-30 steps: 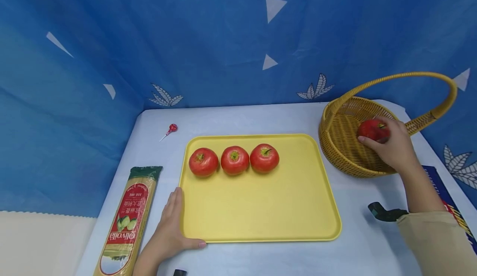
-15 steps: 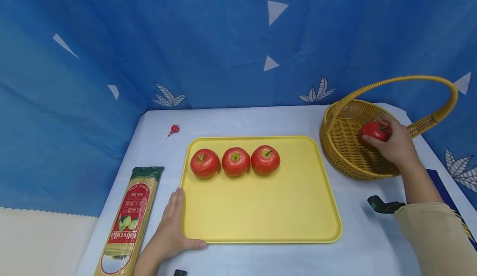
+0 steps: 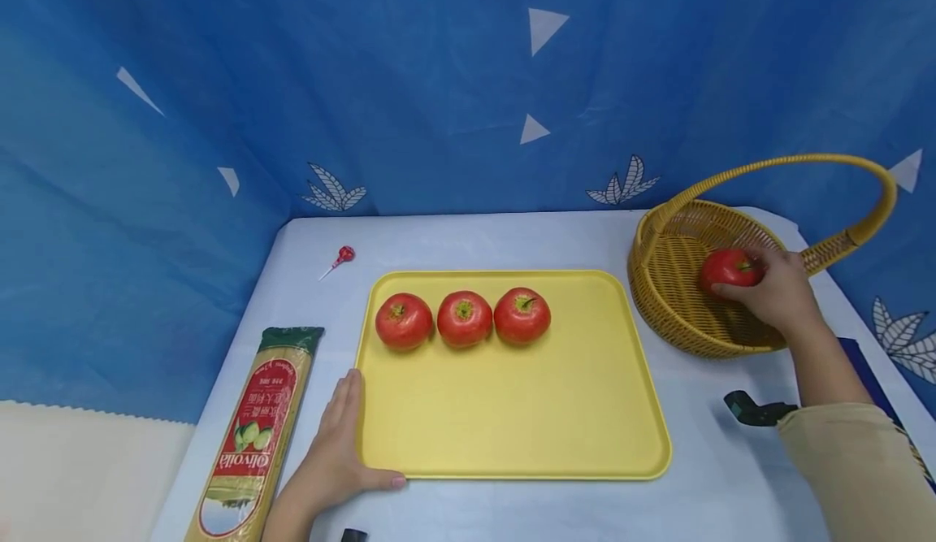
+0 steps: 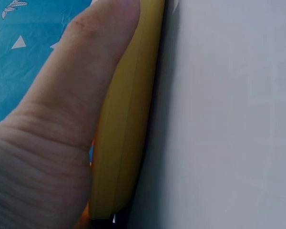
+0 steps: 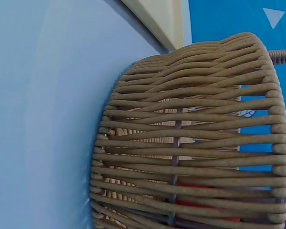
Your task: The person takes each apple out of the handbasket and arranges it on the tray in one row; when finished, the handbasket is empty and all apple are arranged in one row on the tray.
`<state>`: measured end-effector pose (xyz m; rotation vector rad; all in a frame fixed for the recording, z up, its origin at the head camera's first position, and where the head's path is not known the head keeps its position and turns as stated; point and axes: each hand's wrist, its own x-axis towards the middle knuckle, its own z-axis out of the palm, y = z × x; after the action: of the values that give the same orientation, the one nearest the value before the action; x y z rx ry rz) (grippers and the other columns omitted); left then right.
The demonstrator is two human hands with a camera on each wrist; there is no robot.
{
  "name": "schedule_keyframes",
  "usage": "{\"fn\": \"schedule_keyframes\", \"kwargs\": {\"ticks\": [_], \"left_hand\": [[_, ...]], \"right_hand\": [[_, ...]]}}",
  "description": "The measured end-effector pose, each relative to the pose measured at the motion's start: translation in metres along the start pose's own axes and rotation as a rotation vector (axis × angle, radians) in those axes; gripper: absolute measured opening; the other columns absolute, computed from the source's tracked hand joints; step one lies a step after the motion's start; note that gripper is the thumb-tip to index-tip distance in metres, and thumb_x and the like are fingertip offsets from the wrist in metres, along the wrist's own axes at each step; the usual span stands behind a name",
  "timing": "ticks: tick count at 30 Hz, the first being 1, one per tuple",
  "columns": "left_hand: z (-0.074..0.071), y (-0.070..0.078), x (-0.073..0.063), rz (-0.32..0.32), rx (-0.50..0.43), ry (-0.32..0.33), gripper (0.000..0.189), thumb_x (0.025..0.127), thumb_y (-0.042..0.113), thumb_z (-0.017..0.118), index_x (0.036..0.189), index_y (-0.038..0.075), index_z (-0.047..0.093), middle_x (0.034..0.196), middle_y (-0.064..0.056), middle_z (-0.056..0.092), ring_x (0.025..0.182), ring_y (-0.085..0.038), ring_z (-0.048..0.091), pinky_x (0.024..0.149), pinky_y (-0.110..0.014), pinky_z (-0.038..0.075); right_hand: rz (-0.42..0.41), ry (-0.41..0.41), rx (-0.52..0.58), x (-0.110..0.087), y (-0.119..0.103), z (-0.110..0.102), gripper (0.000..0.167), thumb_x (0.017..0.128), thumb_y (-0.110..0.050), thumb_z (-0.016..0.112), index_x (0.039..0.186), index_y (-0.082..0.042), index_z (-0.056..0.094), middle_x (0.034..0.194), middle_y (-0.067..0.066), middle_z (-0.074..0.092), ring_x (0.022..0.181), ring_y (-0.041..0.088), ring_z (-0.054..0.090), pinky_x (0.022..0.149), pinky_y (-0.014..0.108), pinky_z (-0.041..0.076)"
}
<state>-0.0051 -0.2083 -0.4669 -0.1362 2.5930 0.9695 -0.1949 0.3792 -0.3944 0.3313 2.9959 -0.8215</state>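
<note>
In the head view my right hand (image 3: 781,292) reaches into a woven basket (image 3: 661,312) at the right and grips a red apple (image 3: 724,268), thumb at its near side. The right wrist view shows the basket's woven wall (image 5: 195,143), with a bit of red through the gaps. My left hand (image 3: 332,448) lies at the near left corner of a yellow tray (image 3: 512,412), fingers straight along its left edge and thumb along the front one. Up close in the left wrist view, the thumb (image 4: 86,62) lies against the tray's side (image 4: 126,105). Three apples (image 3: 464,319) sit in a row on the tray.
A spaghetti packet (image 3: 252,436) lies left of the tray, and a red lollipop (image 3: 343,257) behind it. Right of the basket, a dark blue packet (image 3: 863,371) is partly covered by the right arm. The basket's tall handle (image 3: 797,160) arches over it.
The right hand and its apple have come slightly lower and to the left inside the basket. The left hand keeps its place on the tray; the head view has tilted a little.
</note>
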Motion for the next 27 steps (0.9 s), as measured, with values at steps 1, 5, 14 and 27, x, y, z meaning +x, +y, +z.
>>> {"fn": "schedule_keyframes", "kwargs": {"ticks": [1,5,14,27], "left_hand": [[0.0,0.0,0.0,-0.002,-0.001,-0.002,0.161,0.047,0.069,0.089,0.159,0.015,-0.014,0.168,-0.015,-0.009,0.154,-0.041,-0.004,0.12,-0.064,0.011],[0.001,0.001,0.001,-0.01,0.0,-0.006,0.162,0.047,0.07,0.088,0.159,0.015,-0.014,0.168,-0.015,-0.008,0.154,-0.041,-0.004,0.12,-0.064,0.012],[-0.002,0.002,0.0,-0.021,0.004,-0.013,0.163,0.046,0.07,0.089,0.158,0.014,-0.015,0.168,-0.016,-0.009,0.154,-0.041,-0.006,0.121,-0.063,0.008],[-0.001,0.0,0.001,-0.014,0.006,-0.004,0.162,0.046,0.07,0.088,0.159,0.015,-0.014,0.168,-0.014,-0.009,0.154,-0.039,-0.006,0.121,-0.063,0.01]], "right_hand": [[0.006,-0.005,-0.004,-0.001,0.0,0.0,0.093,0.089,-0.039,0.073,0.154,0.004,0.022,0.144,0.043,0.018,0.128,0.063,0.028,0.099,0.076,0.035],[0.023,-0.014,-0.014,-0.001,0.0,0.001,0.099,0.087,-0.045,0.073,0.154,0.006,0.021,0.143,0.042,0.017,0.128,0.063,0.027,0.099,0.076,0.035],[-0.032,-0.067,-0.002,0.001,0.001,0.006,0.106,0.081,-0.049,0.079,0.149,0.008,0.021,0.14,0.039,0.031,0.124,0.06,0.033,0.097,0.075,0.038],[-0.057,-0.029,-0.043,-0.004,-0.003,0.011,0.106,0.08,-0.05,0.079,0.15,0.006,0.023,0.14,0.04,0.026,0.121,0.058,0.031,0.093,0.075,0.041]]}}
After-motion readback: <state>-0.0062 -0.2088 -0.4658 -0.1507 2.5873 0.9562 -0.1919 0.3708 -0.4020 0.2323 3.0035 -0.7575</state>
